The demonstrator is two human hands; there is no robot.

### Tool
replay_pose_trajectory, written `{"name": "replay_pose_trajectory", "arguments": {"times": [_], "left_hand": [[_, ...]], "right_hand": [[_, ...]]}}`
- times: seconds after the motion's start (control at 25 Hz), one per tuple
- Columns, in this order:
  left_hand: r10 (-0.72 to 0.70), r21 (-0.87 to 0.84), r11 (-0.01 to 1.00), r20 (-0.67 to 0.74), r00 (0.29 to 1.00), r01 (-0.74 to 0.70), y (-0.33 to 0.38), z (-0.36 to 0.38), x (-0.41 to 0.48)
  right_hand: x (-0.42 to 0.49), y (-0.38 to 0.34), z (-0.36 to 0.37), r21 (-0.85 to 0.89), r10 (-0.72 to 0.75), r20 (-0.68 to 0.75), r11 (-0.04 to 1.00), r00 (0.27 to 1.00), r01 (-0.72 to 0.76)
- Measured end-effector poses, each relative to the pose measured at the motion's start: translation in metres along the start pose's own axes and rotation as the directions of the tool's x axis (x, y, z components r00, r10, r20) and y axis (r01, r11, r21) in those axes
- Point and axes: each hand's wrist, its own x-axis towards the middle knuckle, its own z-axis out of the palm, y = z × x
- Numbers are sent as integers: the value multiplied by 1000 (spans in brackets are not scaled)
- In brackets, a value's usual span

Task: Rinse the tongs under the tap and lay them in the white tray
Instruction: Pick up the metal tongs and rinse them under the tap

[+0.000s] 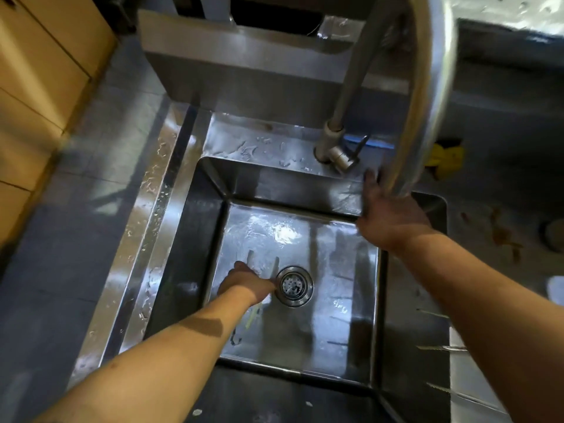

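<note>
The metal tongs (250, 258) are down in the steel sink (195, 239), just left of the round drain (294, 285). Two of their arms stick out past my left hand (244, 282), which is closed around them; a pale yellowish part shows under my wrist. My right hand (393, 218) is raised at the sink's back right corner, wrapped around the end of the curved tap spout (427, 102), which is blurred. The tap's base and lever (335, 148) stand on the wet back ledge. I see no stream of water. No white tray is clearly in view.
Wet steel counter surrounds the sink. Thin serrated blades (441, 348) lie on the surface at the right. A yellow object (445, 157) sits behind the spout, a white object (556, 290) at the right edge. Wooden cabinets (36, 87) stand at the left.
</note>
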Motion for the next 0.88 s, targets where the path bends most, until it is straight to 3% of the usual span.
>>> {"name": "replay_pose_trajectory", "arguments": {"times": [0.16,0.36,0.52,0.68,0.76,0.88], "left_hand": [[-60,33,997,-88,994,63,-7,18,20],[-158,-98,984,-112,981,148,-7,40,46],[-145,11,989,-195,970,150,-9,53,64],[-238,-124,967,-146,960,221,-15,60,70],[-257,-110,963,-109,960,245,-17,58,68],[-203,-30,979,-124,971,201,-23,47,62]], "right_hand": [[18,17,10,11,-55,0,998,998,55],[29,35,18,169,96,81,980,992,-109],[32,51,27,273,80,75,957,994,-97],[39,55,38,227,82,42,970,996,-90],[42,54,44,196,80,9,977,997,-80],[37,41,38,71,-68,-49,995,996,71]]}}
